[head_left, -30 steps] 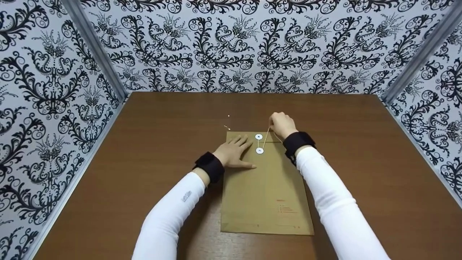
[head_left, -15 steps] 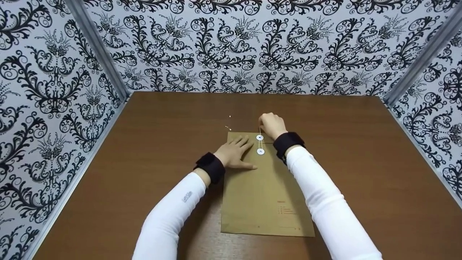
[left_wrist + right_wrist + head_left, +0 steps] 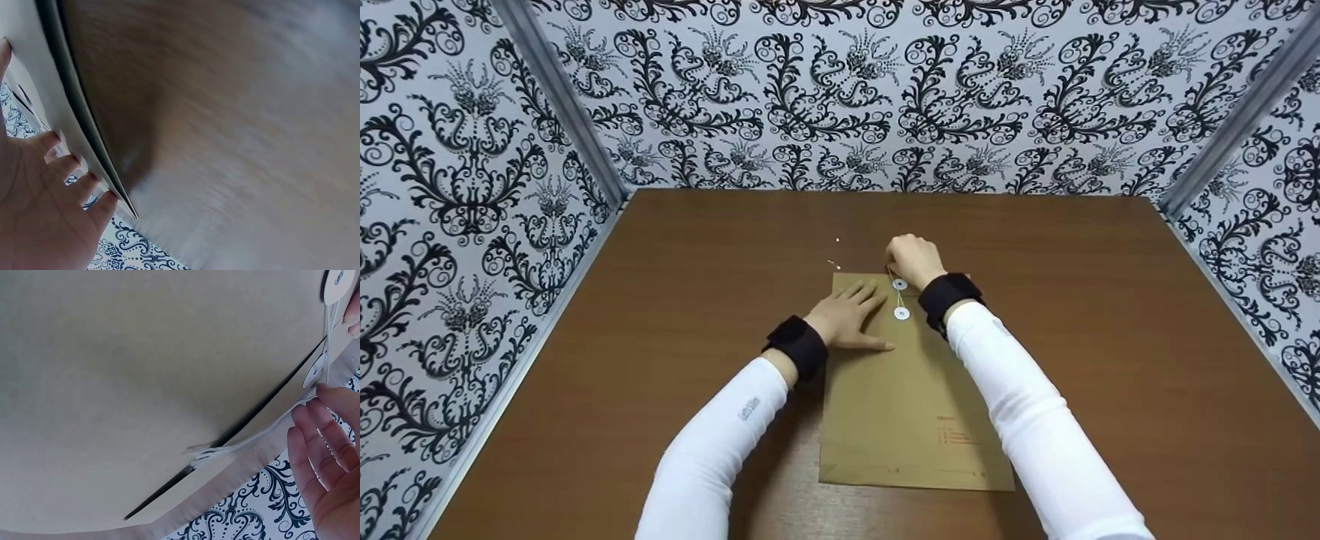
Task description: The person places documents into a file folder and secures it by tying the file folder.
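A brown string-tie envelope lies flat on the table. My left hand rests on its upper left part, fingers spread and straight. Two white paper discs sit near the top: an upper disc and a lower disc, with string running between them. Just above the upper disc, my right hand pinches the pale string between thumb and index finger. From that pinch, the string trails across the flap to a frayed end in the right wrist view. The left wrist view shows the envelope's layered side edge by the fingertips.
The brown wooden table extends around the envelope. Small pale specks lie beyond its top left corner. Patterned panels with grey corner posts enclose the table at the back and sides.
My right hand has moved left, from right of the discs to over the upper disc, bringing the string around above it. The left hand and the envelope stay in place.
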A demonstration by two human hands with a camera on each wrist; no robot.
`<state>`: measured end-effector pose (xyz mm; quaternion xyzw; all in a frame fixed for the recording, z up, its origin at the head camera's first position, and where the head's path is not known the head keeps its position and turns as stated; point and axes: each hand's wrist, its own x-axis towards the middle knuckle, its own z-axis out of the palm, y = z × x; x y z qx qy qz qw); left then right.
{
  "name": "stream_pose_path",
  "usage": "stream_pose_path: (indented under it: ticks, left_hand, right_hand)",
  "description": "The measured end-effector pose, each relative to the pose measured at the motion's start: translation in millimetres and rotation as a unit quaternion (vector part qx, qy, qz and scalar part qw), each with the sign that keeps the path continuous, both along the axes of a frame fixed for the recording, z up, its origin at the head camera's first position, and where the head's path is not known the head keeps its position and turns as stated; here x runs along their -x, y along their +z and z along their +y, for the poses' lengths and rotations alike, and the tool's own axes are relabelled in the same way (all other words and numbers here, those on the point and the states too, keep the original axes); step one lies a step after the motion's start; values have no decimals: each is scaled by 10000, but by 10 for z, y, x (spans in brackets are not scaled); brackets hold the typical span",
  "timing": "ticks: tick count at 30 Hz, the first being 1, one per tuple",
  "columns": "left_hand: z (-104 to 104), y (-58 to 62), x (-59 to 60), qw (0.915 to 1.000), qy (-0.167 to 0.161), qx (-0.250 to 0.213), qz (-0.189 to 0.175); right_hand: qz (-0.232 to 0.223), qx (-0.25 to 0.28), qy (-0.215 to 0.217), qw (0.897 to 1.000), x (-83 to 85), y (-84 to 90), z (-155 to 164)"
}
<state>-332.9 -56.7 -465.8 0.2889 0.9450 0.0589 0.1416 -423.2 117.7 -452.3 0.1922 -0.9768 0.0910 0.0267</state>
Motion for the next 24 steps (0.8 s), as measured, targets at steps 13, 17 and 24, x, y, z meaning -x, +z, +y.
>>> stream_pose_path:
  ticks: [13, 17, 24]
  left_hand:
    - [0, 4, -9, 10000, 29, -46, 47]
    - [2, 13, -7, 10000, 14, -31, 20]
    - [0, 26, -17, 10000, 3, -37, 11]
  right_hand:
    - [-225, 170, 20, 9996, -60, 42, 126]
    - [-116, 326, 34, 9994, -127, 75, 185]
    - [89, 539, 162, 9984, -293, 90, 318]
